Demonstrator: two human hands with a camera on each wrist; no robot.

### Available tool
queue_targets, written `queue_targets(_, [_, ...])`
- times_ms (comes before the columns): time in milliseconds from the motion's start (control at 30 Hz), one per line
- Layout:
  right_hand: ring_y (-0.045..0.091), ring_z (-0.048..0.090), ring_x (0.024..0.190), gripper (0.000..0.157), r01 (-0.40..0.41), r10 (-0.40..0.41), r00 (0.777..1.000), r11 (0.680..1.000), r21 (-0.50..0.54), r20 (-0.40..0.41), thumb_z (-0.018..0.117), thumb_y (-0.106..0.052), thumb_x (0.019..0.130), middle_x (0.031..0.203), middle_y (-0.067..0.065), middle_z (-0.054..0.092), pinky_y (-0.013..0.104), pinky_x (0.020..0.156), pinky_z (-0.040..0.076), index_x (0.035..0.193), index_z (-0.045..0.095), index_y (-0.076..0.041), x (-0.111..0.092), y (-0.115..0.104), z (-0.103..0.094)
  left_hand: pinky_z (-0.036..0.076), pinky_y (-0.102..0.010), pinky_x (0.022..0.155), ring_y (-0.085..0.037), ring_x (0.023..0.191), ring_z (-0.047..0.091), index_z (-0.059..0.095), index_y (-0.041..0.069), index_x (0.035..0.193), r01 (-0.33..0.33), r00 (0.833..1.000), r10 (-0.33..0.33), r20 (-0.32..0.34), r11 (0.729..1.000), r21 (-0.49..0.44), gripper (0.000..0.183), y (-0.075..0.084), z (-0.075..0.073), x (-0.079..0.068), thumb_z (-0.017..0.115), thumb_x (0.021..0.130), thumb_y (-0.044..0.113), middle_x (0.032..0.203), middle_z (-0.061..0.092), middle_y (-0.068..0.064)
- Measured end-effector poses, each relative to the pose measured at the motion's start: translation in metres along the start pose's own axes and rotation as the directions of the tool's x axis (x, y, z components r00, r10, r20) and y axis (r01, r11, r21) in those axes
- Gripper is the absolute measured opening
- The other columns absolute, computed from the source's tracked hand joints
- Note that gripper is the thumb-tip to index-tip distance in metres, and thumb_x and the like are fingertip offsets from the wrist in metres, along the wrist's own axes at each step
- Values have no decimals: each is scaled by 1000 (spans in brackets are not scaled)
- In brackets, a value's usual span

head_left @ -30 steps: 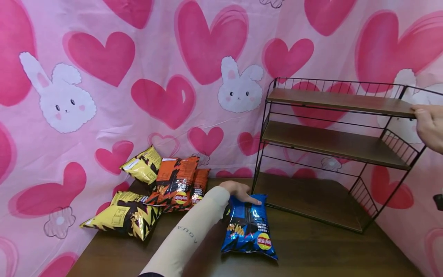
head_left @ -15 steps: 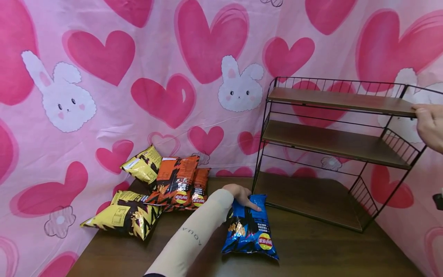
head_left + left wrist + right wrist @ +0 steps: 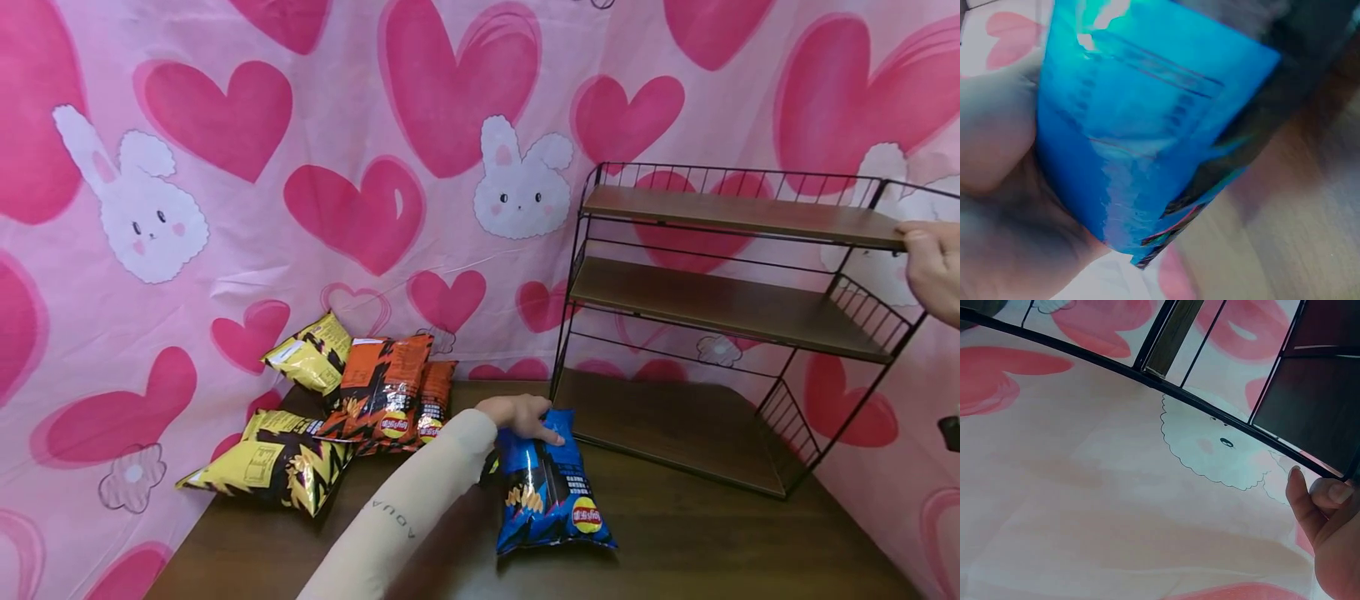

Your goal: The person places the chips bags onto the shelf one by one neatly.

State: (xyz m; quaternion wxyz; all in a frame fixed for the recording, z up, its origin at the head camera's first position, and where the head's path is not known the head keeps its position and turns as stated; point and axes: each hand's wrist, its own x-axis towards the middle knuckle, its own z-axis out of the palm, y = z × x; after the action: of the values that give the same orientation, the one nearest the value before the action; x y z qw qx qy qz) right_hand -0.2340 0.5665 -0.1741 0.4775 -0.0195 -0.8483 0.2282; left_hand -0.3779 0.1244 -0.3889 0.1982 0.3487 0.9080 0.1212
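Observation:
A blue bag of chips (image 3: 551, 492) is at the middle front of the wooden table in the head view. My left hand (image 3: 519, 417) holds it by its upper end, thumb lying across the front. Close up in the left wrist view, the blue bag (image 3: 1141, 144) fills most of the picture, with part of the left hand (image 3: 1004, 181) at its side; the other fingers are hidden. At the far right, my right hand (image 3: 933, 262) grips the top corner of a three-tier shelf rack (image 3: 720, 308). The right wrist view shows that hand (image 3: 1335, 531) at the rack's dark frame.
Yellow chip bags (image 3: 270, 462) and orange chip bags (image 3: 382, 387) lie piled at the table's back left. A pink cloth backdrop (image 3: 450, 75) with hearts and rabbits hangs behind. The rack's bottom board (image 3: 675, 425) stands on the table (image 3: 675, 542).
The blue bag has shifted a little to the right and slightly up, with my left hand on it. My right hand keeps its place on the rack.

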Motion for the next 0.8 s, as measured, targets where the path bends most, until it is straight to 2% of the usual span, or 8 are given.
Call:
queue_targets(133, [-28, 30, 89, 56, -24, 24, 1000, 999, -26, -13, 29, -22, 102, 100, -51, 43, 4, 92, 24, 129, 56, 18, 1, 5, 1, 38, -50, 115, -26, 143, 44, 35, 14, 159, -52, 997, 55, -58, 997, 48, 83, 8, -5, -10, 62, 96, 61, 156, 47, -7])
queue_targets(267, [-30, 29, 95, 54, -40, 38, 999, 998, -55, -20, 29, -25, 103, 129, -23, 63, 4, 95, 23, 137, 62, 1, 7, 26, 6, 45, -46, 109, -23, 129, 57, 40, 15, 154, -133, 975, 154, -158, 981, 140, 75, 16, -7, -21, 60, 97, 59, 142, 60, -5])
queue_targets(333, [-16, 45, 111, 53, -48, 48, 999, 996, -69, -9, 29, -24, 104, 138, 13, 64, 12, 106, 28, 140, 60, -1, 9, 32, 7, 48, -41, 102, -19, 117, 64, 44, 15, 148, -174, 949, 219, -225, 963, 205, 68, 18, -6, -26, 59, 98, 58, 128, 67, -2])
queue_targets(433, [0, 52, 119, 52, -63, 61, 998, 993, -104, -21, 28, -25, 105, 135, -10, 63, 14, 108, 28, 144, 59, -9, 10, 44, 10, 48, -34, 89, -12, 97, 66, 49, 18, 132, -211, 890, 313, -332, 927, 309, 53, 22, -4, -32, 58, 99, 57, 104, 70, 5])
queue_targets(500, [-2, 52, 117, 55, -66, 65, 998, 992, -108, -9, 27, -23, 105, 136, 20, 62, 14, 106, 29, 139, 57, 6, 8, 32, 9, 44, -34, 85, -9, 91, 64, 49, 20, 123, -222, 841, 369, -397, 902, 370, 45, 24, -2, -35, 58, 99, 57, 92, 67, 8])
queue_targets(633, [-23, 36, 94, 55, -54, 51, 998, 994, -94, -33, 27, -21, 103, 123, 32, 63, 5, 88, 23, 130, 59, 15, 3, 12, 8, 42, -36, 93, -10, 94, 59, 49, 21, 112, -221, 729, 476, -492, 844, 489, 37, 29, 1, -40, 57, 100, 56, 93, 67, 11])
queue_targets(733, [-26, 28, 85, 52, -40, 36, 996, 998, -56, -78, 31, -22, 103, 110, 17, 69, 6, 80, 21, 126, 66, 10, 8, 27, 12, 43, -40, 102, -11, 102, 59, 54, 21, 115, -178, 645, 552, -529, 781, 598, 36, 32, 5, -43, 60, 100, 54, 108, 71, 10])
queue_targets(800, [-25, 33, 84, 49, -25, 21, 991, 999, -25, -128, 34, -24, 104, 102, -13, 69, 5, 80, 24, 125, 72, -1, 16, 55, 19, 44, -42, 105, -12, 105, 59, 58, 21, 118, -113, 590, 605, -535, 718, 687, 38, 34, 8, -43, 59, 100, 55, 115, 71, 10])
